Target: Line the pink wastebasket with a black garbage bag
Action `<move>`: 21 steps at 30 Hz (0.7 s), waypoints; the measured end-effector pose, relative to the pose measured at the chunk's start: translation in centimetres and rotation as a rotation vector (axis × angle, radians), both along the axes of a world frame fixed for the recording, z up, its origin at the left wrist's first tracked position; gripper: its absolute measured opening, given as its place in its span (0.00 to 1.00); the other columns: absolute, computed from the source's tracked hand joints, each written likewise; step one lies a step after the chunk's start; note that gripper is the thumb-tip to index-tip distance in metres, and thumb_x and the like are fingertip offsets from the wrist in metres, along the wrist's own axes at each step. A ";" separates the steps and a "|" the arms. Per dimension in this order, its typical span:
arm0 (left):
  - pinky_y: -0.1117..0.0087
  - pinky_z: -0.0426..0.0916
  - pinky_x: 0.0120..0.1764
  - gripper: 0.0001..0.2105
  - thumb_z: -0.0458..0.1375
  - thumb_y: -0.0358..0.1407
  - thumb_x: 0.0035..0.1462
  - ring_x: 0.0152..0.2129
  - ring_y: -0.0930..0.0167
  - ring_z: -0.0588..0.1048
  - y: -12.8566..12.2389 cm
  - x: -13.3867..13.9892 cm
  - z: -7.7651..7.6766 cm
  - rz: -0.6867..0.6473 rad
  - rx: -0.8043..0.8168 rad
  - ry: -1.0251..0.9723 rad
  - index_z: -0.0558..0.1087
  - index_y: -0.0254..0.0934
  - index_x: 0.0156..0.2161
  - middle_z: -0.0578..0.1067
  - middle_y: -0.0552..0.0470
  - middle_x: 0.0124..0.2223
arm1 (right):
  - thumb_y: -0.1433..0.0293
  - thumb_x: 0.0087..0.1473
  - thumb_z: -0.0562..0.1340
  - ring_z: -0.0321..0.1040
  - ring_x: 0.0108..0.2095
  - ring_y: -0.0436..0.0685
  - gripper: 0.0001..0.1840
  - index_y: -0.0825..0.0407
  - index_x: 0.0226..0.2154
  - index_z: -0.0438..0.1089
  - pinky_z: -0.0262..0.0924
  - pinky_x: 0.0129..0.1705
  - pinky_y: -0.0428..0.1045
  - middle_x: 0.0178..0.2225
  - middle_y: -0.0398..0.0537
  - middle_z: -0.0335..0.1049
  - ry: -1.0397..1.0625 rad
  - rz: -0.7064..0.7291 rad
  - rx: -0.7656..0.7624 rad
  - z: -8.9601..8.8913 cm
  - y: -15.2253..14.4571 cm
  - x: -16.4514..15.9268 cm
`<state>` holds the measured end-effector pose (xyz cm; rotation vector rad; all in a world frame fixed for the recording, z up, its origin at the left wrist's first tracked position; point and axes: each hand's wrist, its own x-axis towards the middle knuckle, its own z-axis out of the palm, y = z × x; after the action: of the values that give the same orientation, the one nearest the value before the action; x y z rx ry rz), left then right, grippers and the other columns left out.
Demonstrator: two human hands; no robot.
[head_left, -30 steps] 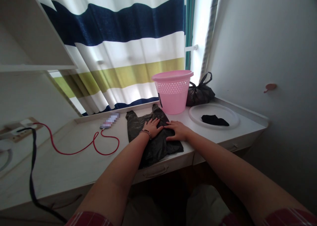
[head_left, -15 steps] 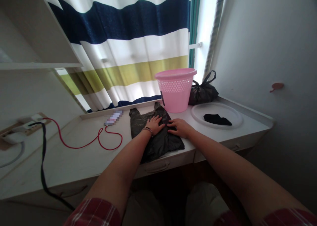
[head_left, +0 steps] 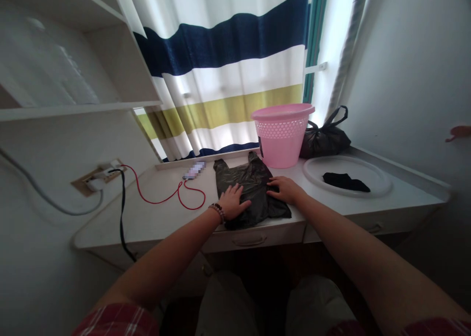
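Note:
A black plastic bag (head_left: pixel 248 179) with two handle loops lies spread flat on the white desk, its loops toward the window and its lower end at the front edge. My left hand (head_left: pixel 231 202), with a beaded bracelet at the wrist, rests flat on the bag's lower left part, fingers spread. On the bag's right edge lies my right hand (head_left: pixel 285 190), fingers stretched out and slightly apart. Just behind the bag stands a pink plastic basket (head_left: pixel 281 142) with a perforated upper wall.
A tied black bag (head_left: pixel 326 139) sits behind a white round lid (head_left: pixel 312 179), on which a black cloth item (head_left: pixel 346 181) lies. At left, a phone (head_left: pixel 194 170) with a red cable (head_left: pixel 162 202) runs to the wall socket (head_left: pixel 97 176). A shelf (head_left: pixel 81 108) overhangs the desk's left side.
My left hand has slid down and left over the bag, toward the desk's front edge. My right hand stays at the bag's right side. The camera view has turned left.

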<state>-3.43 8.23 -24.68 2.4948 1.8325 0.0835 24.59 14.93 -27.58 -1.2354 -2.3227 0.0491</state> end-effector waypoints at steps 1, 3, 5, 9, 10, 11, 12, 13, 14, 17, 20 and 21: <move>0.48 0.47 0.62 0.40 0.40 0.64 0.57 0.66 0.53 0.43 -1.1 -0.3 -0.3 -0.058 -0.014 0.006 0.46 0.45 0.69 0.42 0.51 0.71 | 0.49 0.51 0.62 0.63 0.55 0.65 0.29 0.47 0.50 0.73 0.54 0.59 0.57 0.55 0.52 0.68 0.002 0.000 0.001 0.0 -0.1 0.0; 0.49 0.44 0.63 0.39 0.40 0.63 0.58 0.67 0.55 0.42 -2.8 -0.8 -0.7 -0.142 -0.019 0.016 0.45 0.47 0.69 0.42 0.52 0.71 | 0.49 0.50 0.63 0.64 0.55 0.65 0.29 0.48 0.49 0.72 0.55 0.58 0.57 0.54 0.52 0.69 0.001 0.004 -0.002 0.1 -0.3 0.0; 0.49 0.42 0.63 0.37 0.41 0.61 0.60 0.67 0.55 0.41 -3.8 -1.3 -0.7 -0.172 -0.013 0.018 0.44 0.47 0.69 0.41 0.52 0.71 | 0.50 0.50 0.63 0.65 0.53 0.65 0.28 0.48 0.48 0.72 0.56 0.57 0.56 0.53 0.52 0.69 -0.004 0.019 -0.007 0.2 -0.5 0.1; 0.47 0.43 0.63 0.37 0.42 0.59 0.61 0.67 0.54 0.41 -4.9 -2.4 -0.4 -0.199 -0.026 0.003 0.44 0.44 0.69 0.42 0.48 0.71 | 0.50 0.51 0.63 0.66 0.52 0.64 0.26 0.47 0.47 0.70 0.58 0.54 0.56 0.51 0.52 0.70 -0.013 0.047 0.005 0.4 -0.7 0.2; 0.47 0.43 0.63 0.37 0.42 0.59 0.62 0.67 0.54 0.41 -5.2 -2.6 -0.3 -0.208 -0.026 0.000 0.44 0.43 0.69 0.42 0.48 0.71 | 0.50 0.51 0.63 0.66 0.51 0.64 0.26 0.47 0.47 0.70 0.58 0.54 0.56 0.51 0.52 0.70 -0.015 0.049 0.008 0.4 -0.7 0.2; 0.47 0.43 0.63 0.37 0.42 0.59 0.62 0.67 0.54 0.42 -5.5 -2.9 -0.2 -0.216 -0.025 -0.002 0.44 0.43 0.69 0.42 0.47 0.71 | 0.50 0.51 0.63 0.66 0.51 0.64 0.25 0.47 0.47 0.70 0.59 0.54 0.56 0.51 0.52 0.70 -0.017 0.049 0.010 0.4 -0.7 0.3; 0.48 0.43 0.63 0.37 0.43 0.59 0.62 0.67 0.54 0.42 -5.8 -3.1 -0.1 -0.225 -0.026 -0.003 0.44 0.43 0.69 0.42 0.47 0.71 | 0.50 0.51 0.63 0.66 0.51 0.64 0.25 0.47 0.47 0.70 0.59 0.54 0.56 0.51 0.52 0.70 -0.020 0.049 0.010 0.4 -0.6 0.3; 0.48 0.43 0.63 0.37 0.43 0.59 0.62 0.67 0.54 0.42 -6.1 -3.2 0.0 -0.234 -0.028 -0.002 0.44 0.43 0.69 0.42 0.47 0.71 | 0.50 0.51 0.63 0.66 0.51 0.64 0.25 0.47 0.47 0.70 0.59 0.53 0.56 0.50 0.52 0.70 -0.023 0.049 0.010 0.3 -0.6 0.3; 0.48 0.43 0.63 0.37 0.43 0.59 0.61 0.67 0.53 0.42 -6.4 -3.2 0.2 -0.240 -0.031 -0.002 0.45 0.43 0.69 0.42 0.47 0.71 | 0.50 0.51 0.63 0.66 0.51 0.64 0.25 0.47 0.46 0.70 0.59 0.53 0.56 0.50 0.52 0.70 -0.025 0.049 0.010 0.3 -0.5 0.4; 0.49 0.44 0.63 0.37 0.43 0.59 0.61 0.67 0.53 0.41 -6.7 -2.9 0.7 -0.224 -0.027 -0.026 0.45 0.42 0.69 0.42 0.47 0.71 | 0.50 0.50 0.63 0.66 0.51 0.64 0.25 0.46 0.46 0.70 0.58 0.53 0.56 0.50 0.51 0.70 -0.024 0.049 0.009 0.1 -0.3 0.4; 0.49 0.45 0.63 0.37 0.41 0.59 0.62 0.67 0.54 0.42 -6.3 -1.9 0.7 -0.158 -0.002 -0.073 0.44 0.41 0.69 0.42 0.46 0.71 | 0.48 0.50 0.62 0.66 0.51 0.64 0.26 0.46 0.46 0.70 0.58 0.54 0.56 0.51 0.52 0.70 -0.031 0.035 0.010 0.0 -0.2 0.5; 0.49 0.45 0.63 0.38 0.40 0.59 0.62 0.67 0.54 0.42 -6.1 -1.5 0.6 -0.132 0.000 -0.080 0.44 0.40 0.69 0.42 0.46 0.71 | 0.48 0.50 0.62 0.66 0.51 0.64 0.26 0.46 0.46 0.70 0.58 0.54 0.56 0.51 0.52 0.70 -0.036 0.033 0.008 0.0 -0.2 0.5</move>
<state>-4.95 2.15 -24.10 2.5641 1.6344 0.1747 25.08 14.75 -27.56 -1.2040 -2.3719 0.0296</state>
